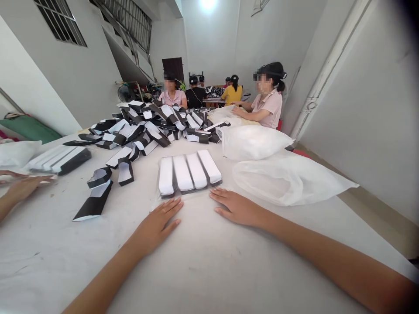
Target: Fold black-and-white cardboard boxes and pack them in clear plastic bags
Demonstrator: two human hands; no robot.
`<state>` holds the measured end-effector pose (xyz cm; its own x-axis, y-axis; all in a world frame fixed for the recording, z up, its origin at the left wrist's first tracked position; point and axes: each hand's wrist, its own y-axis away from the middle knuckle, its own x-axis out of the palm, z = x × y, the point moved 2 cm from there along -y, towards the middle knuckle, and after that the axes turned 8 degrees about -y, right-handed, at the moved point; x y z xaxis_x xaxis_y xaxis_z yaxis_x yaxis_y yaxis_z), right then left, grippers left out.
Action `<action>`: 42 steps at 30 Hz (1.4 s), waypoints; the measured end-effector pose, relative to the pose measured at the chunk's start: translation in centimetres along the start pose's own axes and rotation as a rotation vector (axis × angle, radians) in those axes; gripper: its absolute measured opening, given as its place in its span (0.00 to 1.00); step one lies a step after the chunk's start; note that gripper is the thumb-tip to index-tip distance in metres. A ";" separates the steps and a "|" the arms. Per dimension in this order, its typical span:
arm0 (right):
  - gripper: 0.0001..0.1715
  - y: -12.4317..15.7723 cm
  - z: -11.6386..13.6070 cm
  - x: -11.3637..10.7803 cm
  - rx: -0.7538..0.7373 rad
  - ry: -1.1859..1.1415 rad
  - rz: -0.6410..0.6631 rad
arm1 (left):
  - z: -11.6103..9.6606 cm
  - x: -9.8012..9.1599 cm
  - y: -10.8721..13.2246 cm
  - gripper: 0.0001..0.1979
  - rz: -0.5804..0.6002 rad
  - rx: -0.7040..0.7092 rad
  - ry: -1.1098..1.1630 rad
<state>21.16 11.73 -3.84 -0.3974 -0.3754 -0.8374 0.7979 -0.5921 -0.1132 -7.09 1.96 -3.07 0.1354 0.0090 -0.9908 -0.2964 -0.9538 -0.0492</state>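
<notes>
In front of me on the white table lies a clear plastic bag (175,190) holding several white, black-edged packs (183,173) side by side in a row. My left hand (160,222) rests palm down at the near left corner of the bag, fingers stretched out. At the near right corner my right hand (234,207) also lies flat, its fingertips by the bag's edge. Neither hand grips anything. To the right of the packs is a loose, flattened white plastic bag (291,179).
A large heap of black-and-white folded boxes (153,126) covers the table's far side. A few loose boxes (94,196) lie left. A full white bag (255,141) stands back right. Another person's hands (28,187) are at a similar row of packs (62,159). Co-workers (266,100) sit beyond.
</notes>
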 end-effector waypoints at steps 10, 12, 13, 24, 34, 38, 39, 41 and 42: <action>0.25 0.6 -2.0 -2.5 0.141 0.038 -0.087 | 4.2 -2.0 1.2 0.23 -0.032 -0.301 0.261; 0.22 0.5 -2.4 -2.8 0.166 0.043 -0.131 | 4.8 -2.1 1.3 0.21 -0.077 -0.339 0.294; 0.21 0.5 -2.6 -2.8 0.173 0.049 -0.160 | 5.0 -2.2 1.4 0.20 -0.095 -0.348 0.303; 0.13 0.5 -2.3 -2.6 -0.057 0.036 -0.602 | 5.1 -3.0 1.9 0.14 -0.182 -0.387 0.106; 0.12 -0.5 -3.8 -1.4 -0.100 -0.103 -0.291 | 4.4 -1.8 1.5 0.10 -0.222 -0.457 0.197; 0.11 -0.8 -5.0 -1.5 0.032 -0.174 -0.352 | 4.5 -1.7 1.4 0.10 -0.255 -0.516 0.254; 0.08 -0.9 -5.3 -1.5 0.055 -0.175 -0.384 | 4.6 -1.7 1.3 0.12 -0.261 -0.522 0.266; 0.08 -0.9 -5.7 -1.5 0.092 -0.144 -0.461 | 4.9 -1.5 1.2 0.15 -0.261 -0.498 0.249; 0.10 -0.8 -5.8 -1.5 0.105 -0.115 -0.493 | 4.9 -1.4 1.2 0.14 -0.259 -0.468 0.222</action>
<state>23.73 16.94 -5.60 -0.7666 -0.1065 -0.6332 0.4560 -0.7846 -0.4201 -12.30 2.32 -2.33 0.3582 0.2451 -0.9009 0.2158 -0.9605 -0.1755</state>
